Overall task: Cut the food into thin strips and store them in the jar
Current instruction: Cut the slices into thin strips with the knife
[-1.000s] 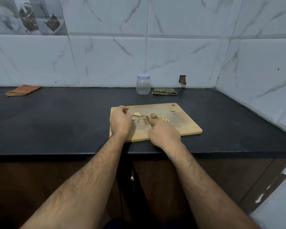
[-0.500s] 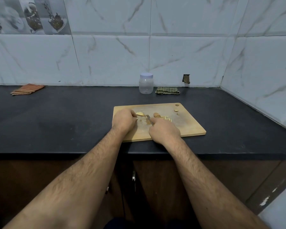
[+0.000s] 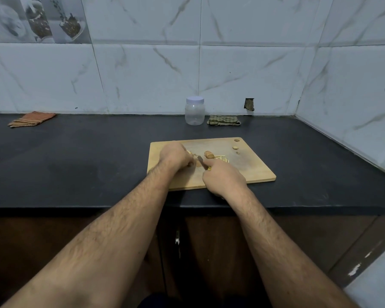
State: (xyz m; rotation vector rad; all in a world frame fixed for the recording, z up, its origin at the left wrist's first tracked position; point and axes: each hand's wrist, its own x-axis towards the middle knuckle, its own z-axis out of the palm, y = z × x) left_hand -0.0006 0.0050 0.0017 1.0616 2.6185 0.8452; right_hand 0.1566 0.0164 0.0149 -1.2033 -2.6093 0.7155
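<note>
head view: left hand (image 3: 175, 157) curls over pale food pieces (image 3: 190, 153), right hand (image 3: 222, 177) grips a small knife (image 3: 202, 162) on the light wooden cutting board (image 3: 253, 172) near the black counter's (image 3: 76, 163) front edge; lidded clear plastic jar (image 3: 194, 111) stands well behind at the wall.

The left hand (image 3: 175, 155) has slid right along the cutting board (image 3: 249, 170), closing on the right hand (image 3: 222, 177), and now covers the pale piece beside the knife (image 3: 201, 162)
</note>
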